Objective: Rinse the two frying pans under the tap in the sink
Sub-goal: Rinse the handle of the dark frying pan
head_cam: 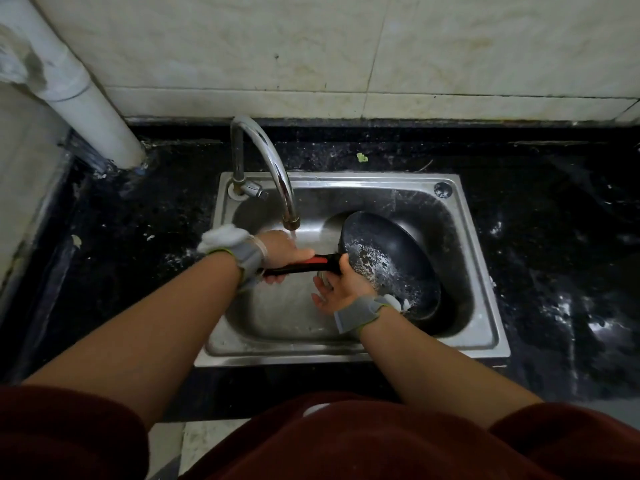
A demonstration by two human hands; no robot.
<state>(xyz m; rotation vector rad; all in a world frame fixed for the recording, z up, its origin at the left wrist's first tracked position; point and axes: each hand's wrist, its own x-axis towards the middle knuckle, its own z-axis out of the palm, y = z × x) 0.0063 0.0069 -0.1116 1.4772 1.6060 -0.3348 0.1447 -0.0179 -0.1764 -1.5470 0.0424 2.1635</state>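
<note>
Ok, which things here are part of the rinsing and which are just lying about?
In the job: soapy frying pan; its handle, gripped by the left hand; right hand at the pan's rim; running tap; sink. A second pan is not plainly visible.

Lying about: white pipe; green scrap on the black counter.

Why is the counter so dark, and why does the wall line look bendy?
Head view: dim light leaves the black counter murky, glare streaks the tap, foam on the pan reads clearly, and the wide-angle lens bows the tile line.
</note>
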